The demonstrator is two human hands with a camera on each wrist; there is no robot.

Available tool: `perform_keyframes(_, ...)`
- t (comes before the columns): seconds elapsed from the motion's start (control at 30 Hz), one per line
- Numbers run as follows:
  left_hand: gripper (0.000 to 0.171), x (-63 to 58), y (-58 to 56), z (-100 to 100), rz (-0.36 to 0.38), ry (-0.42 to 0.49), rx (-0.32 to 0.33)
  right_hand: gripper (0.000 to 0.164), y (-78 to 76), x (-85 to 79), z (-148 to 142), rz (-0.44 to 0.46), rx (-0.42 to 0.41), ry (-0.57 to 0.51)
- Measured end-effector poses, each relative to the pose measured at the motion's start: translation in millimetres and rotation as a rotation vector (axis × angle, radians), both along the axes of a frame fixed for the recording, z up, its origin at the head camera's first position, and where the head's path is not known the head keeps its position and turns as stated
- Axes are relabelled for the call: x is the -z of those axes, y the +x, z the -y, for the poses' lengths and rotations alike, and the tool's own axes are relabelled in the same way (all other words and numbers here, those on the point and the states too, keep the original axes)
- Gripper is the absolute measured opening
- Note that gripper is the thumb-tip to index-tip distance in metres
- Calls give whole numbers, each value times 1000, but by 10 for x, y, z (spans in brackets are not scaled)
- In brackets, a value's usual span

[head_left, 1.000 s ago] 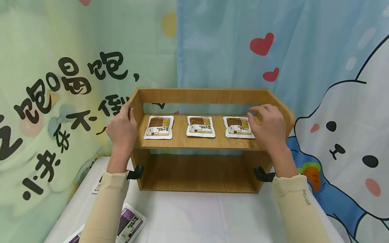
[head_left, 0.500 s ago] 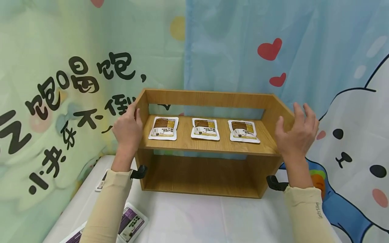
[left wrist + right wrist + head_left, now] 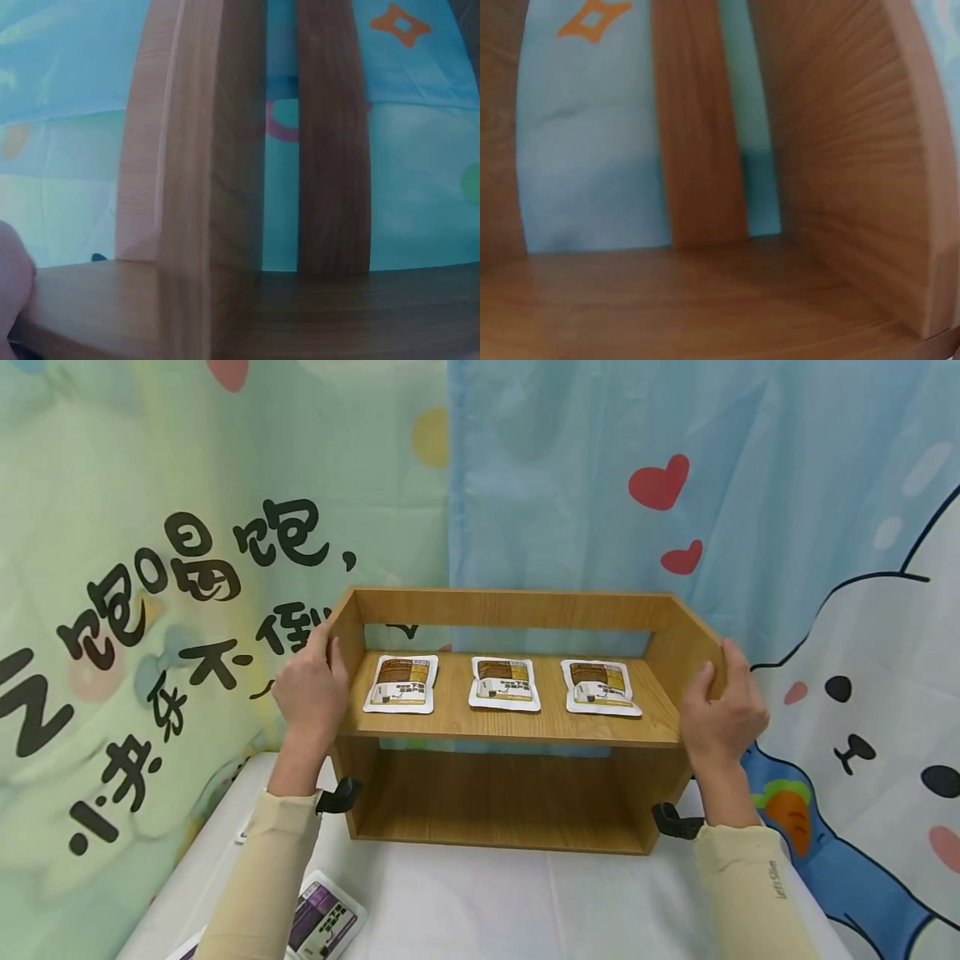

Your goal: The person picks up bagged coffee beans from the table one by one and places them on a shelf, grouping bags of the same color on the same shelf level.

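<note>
A two-tier wooden shelf (image 3: 495,797) stands in the middle of the head view. My left hand (image 3: 311,693) grips its left side panel near the upper front edge, thumb inside. On the opposite side my right hand (image 3: 723,710) holds the right side panel, its thumb on the inner face and fingers wrapped outside. Three white-edged brown-and-yellow food pouches lie in a row on the upper board: a left pouch (image 3: 401,683), a middle pouch (image 3: 505,683) and a right pouch (image 3: 602,687). Both wrist views show the shelf's boards (image 3: 187,187) and side panel (image 3: 855,150) up close.
Purple-and-white pouches (image 3: 326,917) lie on the white tabletop (image 3: 480,906) at the front left, partly behind my left sleeve. Printed curtains (image 3: 540,460) hang right behind the shelf and along the left side. Black straps (image 3: 675,821) stick out from both wrists.
My right hand has left the right pouch, swung out to the right with spread fingers, and now grips the right panel. My left hand has kept its grip on the left panel.
</note>
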State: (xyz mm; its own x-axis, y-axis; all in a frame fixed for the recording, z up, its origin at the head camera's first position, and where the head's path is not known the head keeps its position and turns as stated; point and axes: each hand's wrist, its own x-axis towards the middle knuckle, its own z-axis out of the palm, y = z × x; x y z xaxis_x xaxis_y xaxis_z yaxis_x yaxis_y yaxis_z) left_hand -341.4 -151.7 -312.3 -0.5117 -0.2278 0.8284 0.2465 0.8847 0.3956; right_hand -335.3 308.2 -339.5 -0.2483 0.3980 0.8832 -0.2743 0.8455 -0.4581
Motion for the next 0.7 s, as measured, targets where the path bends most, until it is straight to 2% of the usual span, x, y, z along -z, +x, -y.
perform_keyframes(0.07, 35, 11, 25, 31, 34, 7, 36, 33, -3, 12, -10, 21, -1, 16)
perform_keyframes(0.17, 49, 77, 120, 104, 111, 40, 102, 35, -4, 30, -10, 45, -9, 26)
perform_keyframes(0.23, 56, 145, 228, 161, 170, 74, 147, 35, 3, 42, 8, 49, -8, 19)
perform_keyframes(0.33, 59, 264, 413, 245, 261, 135, 169, 34, 17, 62, 32, 43, -13, 4)
perform_keyframes(0.43, 57, 407, 602, 335, 354, 229, 132, 34, 24, 79, 42, 42, -21, 5)
perform_keyframes(0.5, 56, 530, 720, 408, 390, 287, 95, 34, 18, 87, 43, 47, -25, 8)
perform_keyframes(0.6, 53, 754, 894, 508, 447, 341, 68, 33, 0, 89, 33, 51, -29, 4)
perform_keyframes(0.7, 47, 1017, 1036, 567, 507, 352, 59, 32, -21, 71, 5, 42, -26, -11)
